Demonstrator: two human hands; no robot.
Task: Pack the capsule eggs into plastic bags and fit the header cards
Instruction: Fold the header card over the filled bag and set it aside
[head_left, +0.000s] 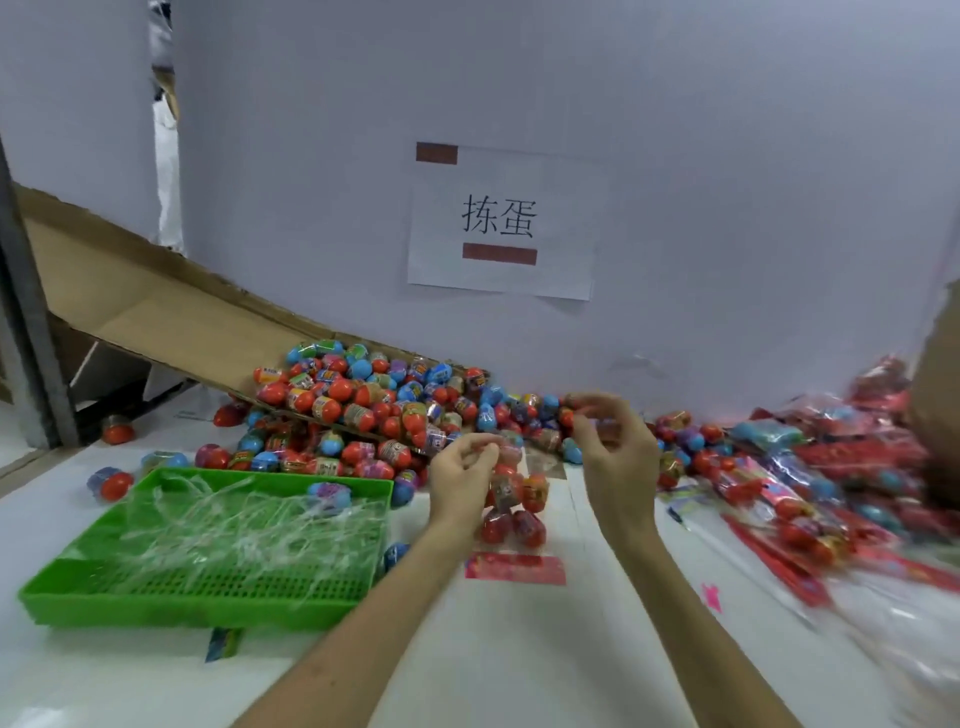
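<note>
Bench (519, 649) is white. Cardboard chute (171, 306) slopes down from far left, and the egg pile (395, 410) spills off its end across far centre. Packed bags (831, 493) are heaped on the right. Green tray (218, 597) sits near left with loose clear bags (234, 525) in it. My left hand (462, 483) pinches the top of the bag (511, 506), part-filled with eggs, mid-bench. Right hand (615, 457) is just beside its mouth, fingers curled; too blurred to tell if it holds anything. Header card (514, 569) lies flat, just nearer than the bag.

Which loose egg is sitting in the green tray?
The blue-and-purple egg near the green tray's far right corner, resting on the clear bags; all other loose eggs lie outside the tray.
</note>
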